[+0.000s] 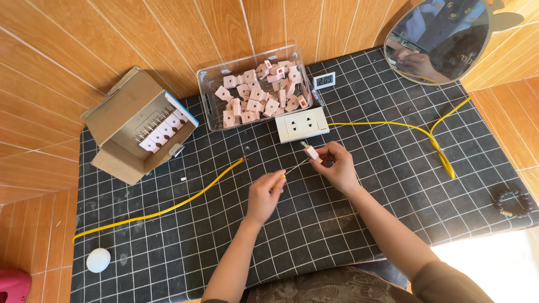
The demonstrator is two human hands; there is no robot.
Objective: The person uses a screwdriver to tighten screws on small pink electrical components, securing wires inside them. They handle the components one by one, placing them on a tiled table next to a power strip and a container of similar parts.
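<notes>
My left hand [264,193] grips a screwdriver [287,171], fingers curled around it. My right hand [336,165] pinches a pink plug [310,151] above the mat [393,185].

A clear bin [209,90] of plugs [261,92] sits behind the socket block [302,124], cardboard box [120,115] to its left.

A small home workbench for electrical assembly is shown, set up in a corner lined with orange wooden panelling [112,33]. The table is covered with a black gridded mat [365,213]. A clear plastic bin [209,101] filled with pink plugs, a cardboard box [120,115] of finished plugs, a white socket strip [302,124] and a yellow cable [168,210] are laid out. A round mirror [441,36] and a bead bracelet [514,203] suggest a private room.
</notes>
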